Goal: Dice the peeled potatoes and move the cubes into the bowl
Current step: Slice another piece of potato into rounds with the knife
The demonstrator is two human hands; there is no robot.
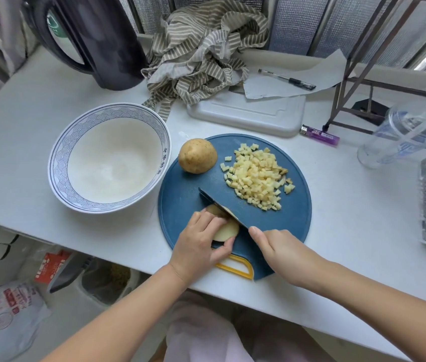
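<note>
Slicing a potato piece (226, 231) on the cutting board (293, 220), with no cubes in the bowl (61, 150) yet.
On the table (23, 126) the bowl stands just left of the cutting board; a heap of cubes (257, 176) lies at the board's far right, and another potato (197, 155) sits at its far left edge. The left hand (201, 239) curls fingers and thumb round the potato piece. The right hand (277, 244) grips the knife (222, 207), blade set across that piece. Next, I judge, the blade must press down clear of the left fingertips.
</note>
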